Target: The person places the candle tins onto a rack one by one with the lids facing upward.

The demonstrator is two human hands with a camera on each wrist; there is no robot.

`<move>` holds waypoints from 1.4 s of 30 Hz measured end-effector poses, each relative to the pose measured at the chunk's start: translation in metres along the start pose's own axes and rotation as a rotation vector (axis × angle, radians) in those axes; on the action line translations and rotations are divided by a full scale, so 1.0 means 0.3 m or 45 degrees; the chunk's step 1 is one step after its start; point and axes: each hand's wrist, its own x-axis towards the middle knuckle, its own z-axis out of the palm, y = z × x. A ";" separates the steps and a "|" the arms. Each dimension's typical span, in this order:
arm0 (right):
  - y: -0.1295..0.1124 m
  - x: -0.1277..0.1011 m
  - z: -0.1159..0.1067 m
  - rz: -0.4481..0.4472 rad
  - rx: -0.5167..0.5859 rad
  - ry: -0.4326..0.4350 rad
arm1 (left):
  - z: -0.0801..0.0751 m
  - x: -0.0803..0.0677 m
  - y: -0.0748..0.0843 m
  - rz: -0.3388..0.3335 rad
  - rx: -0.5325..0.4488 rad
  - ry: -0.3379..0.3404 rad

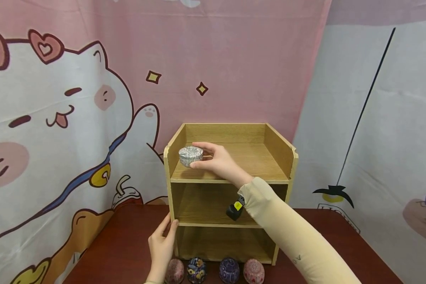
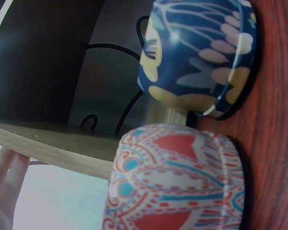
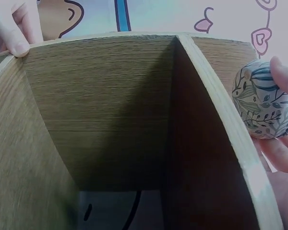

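Left hand pinches rack side. Just right of it, on table: pink tin, floral tin. Above these, white tin lifted, pinched by right hand at top level; looks not yet set down. Below right hand: purple tin, second pink tin; four left down, seems early.

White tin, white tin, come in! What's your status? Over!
Right hand pinching white patterned tin. Left hand gripping left edge of shelf unit. Tin up by top shelf, not set down. No obstacle seen.
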 end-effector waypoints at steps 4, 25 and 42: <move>0.009 0.007 0.006 0.001 0.017 -0.010 | 0.000 -0.002 -0.001 -0.005 -0.004 -0.004; 0.030 0.005 0.018 0.042 -0.030 -0.084 | 0.004 -0.002 -0.004 -0.010 -0.007 -0.002; 0.029 -0.006 0.025 0.030 -0.147 -0.127 | 0.005 -0.010 -0.014 -0.035 0.025 0.015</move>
